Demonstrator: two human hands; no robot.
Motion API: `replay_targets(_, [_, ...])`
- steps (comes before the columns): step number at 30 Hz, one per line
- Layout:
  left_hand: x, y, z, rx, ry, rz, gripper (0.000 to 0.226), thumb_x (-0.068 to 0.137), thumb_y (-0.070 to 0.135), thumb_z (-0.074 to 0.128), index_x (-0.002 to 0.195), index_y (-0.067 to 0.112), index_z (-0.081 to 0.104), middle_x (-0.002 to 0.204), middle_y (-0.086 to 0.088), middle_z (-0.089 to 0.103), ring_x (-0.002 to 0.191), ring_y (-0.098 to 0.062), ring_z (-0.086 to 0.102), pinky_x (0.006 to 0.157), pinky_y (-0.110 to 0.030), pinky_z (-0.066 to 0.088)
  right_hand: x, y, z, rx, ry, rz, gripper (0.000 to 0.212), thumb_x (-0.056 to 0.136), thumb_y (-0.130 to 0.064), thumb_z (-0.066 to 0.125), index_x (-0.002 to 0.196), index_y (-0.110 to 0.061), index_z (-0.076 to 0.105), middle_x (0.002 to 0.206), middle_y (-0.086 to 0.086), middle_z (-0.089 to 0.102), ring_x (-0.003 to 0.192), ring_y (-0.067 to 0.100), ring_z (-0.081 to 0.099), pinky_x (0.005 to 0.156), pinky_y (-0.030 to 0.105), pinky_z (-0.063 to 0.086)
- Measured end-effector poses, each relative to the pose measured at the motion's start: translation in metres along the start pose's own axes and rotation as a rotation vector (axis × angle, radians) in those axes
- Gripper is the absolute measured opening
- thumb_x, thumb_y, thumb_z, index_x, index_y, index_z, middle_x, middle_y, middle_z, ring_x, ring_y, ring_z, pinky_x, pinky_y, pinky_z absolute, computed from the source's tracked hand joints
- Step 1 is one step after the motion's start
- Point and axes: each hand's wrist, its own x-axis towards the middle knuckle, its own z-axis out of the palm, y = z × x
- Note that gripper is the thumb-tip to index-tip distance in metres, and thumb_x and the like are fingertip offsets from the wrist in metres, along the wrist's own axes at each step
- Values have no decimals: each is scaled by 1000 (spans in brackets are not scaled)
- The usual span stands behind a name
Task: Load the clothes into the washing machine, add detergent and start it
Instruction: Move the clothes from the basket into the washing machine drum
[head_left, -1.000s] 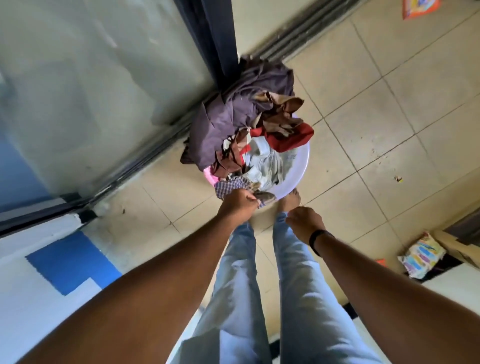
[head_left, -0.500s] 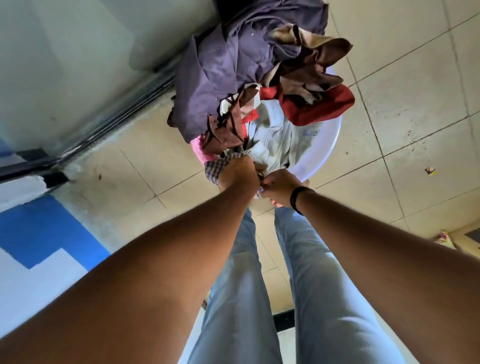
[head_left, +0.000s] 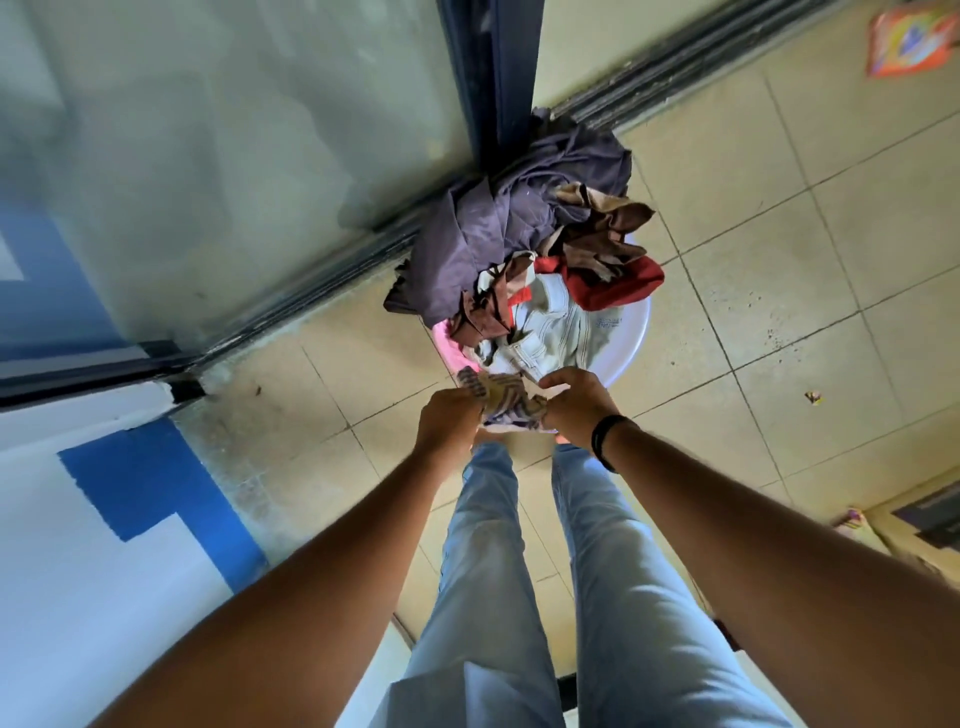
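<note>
Left hand (head_left: 449, 421) and right hand (head_left: 574, 402) each pinch one end of the checked cloth (head_left: 506, 397) — held over the white basin (head_left: 631, 332) of clothes (head_left: 519, 234).

A home's laundry spot, by the look of it: beige tiled floor (head_left: 779, 270), a sliding glass door (head_left: 234, 171) on its track, a basin (head_left: 631, 338) heaped with worn clothes (head_left: 519, 228), a detergent packet (head_left: 909, 44) lying on the tiles.

One head-worn wide-angle view looks steeply down past both arms at the tiled floor (head_left: 779, 260).
</note>
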Motion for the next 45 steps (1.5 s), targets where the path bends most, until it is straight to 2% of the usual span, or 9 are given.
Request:
replay_targets(4, [-63, -6, -33, -240, 3, -21, 29, 92, 10, 66, 119, -1, 63, 124, -19, 66, 95, -29, 67, 88, -36, 52, -49, -6, -27, -80, 95, -73, 47, 72, -18, 47, 113, -35, 62, 100, 10, 66, 84, 29, 66, 73, 37, 58])
replay_targets(7, [-116, -4, -55, -470, 60, -39, 18, 100, 8, 48, 95, 12, 65, 106, -16, 65, 83, -26, 64, 81, -41, 57, -105, -25, -63, -111, 139, -120, 20, 81, -6, 50, 84, -6, 69, 75, 11, 60, 62, 26, 56, 55, 33, 49])
replay_targets(10, [-156, -1, -76, -531, 70, 70, 27, 97, -2, 44, 75, 6, 57, 89, -19, 61, 86, -35, 65, 76, -43, 58, -158, -43, -104, -86, 186, -171, 18, 87, -7, 55, 70, -7, 60, 67, 12, 51, 63, 24, 49, 58, 31, 42])
replay_targets(17, [-215, 9, -101, -690, 230, 188, 20, 101, 9, 47, 89, 3, 62, 86, -21, 66, 71, -30, 61, 70, -37, 55, -242, -71, -166, 168, 172, -358, 23, 83, 7, 67, 70, -10, 58, 65, 6, 45, 64, 20, 44, 47, 23, 42])
replay_targets(21, [-233, 37, -109, -792, 329, 205, 18, 100, 14, 53, 95, 5, 68, 63, -12, 55, 53, -22, 49, 52, -26, 49, -281, -84, -192, 368, 280, -507, 21, 80, 9, 68, 70, -8, 60, 56, 3, 43, 57, 18, 37, 50, 27, 35])
replay_targets(25, [-246, 67, -110, -811, 356, 293, 28, 101, 5, 46, 77, 10, 61, 36, 3, 49, 25, -6, 41, 35, -12, 35, -315, -105, -214, 528, 328, -694, 27, 83, 7, 59, 61, -8, 61, 54, 10, 50, 50, 19, 43, 52, 27, 34])
replay_targets(34, [-254, 75, -98, -913, 299, 313, 18, 98, 10, 46, 92, 15, 62, 79, -7, 66, 64, -18, 62, 67, -32, 51, -303, -107, -254, 521, 480, -810, 26, 89, -8, 67, 66, -20, 67, 68, -6, 66, 69, 8, 58, 66, 21, 45])
replay_targets(41, [-269, -9, -106, -1109, 364, 280, 15, 100, 21, 53, 93, 15, 66, 86, -3, 69, 76, -21, 64, 71, -33, 53, -281, -131, -230, 389, 449, -763, 18, 79, -12, 67, 64, -22, 67, 79, 7, 71, 84, 28, 65, 85, 45, 53])
replay_targets(45, [-291, -78, -117, -1263, 483, 233, 8, 97, 18, 61, 91, 16, 66, 91, -7, 69, 82, -21, 65, 77, -34, 51, -288, -152, -179, 265, 330, -789, 17, 77, -9, 67, 64, -20, 71, 76, 3, 72, 81, 25, 66, 85, 45, 56])
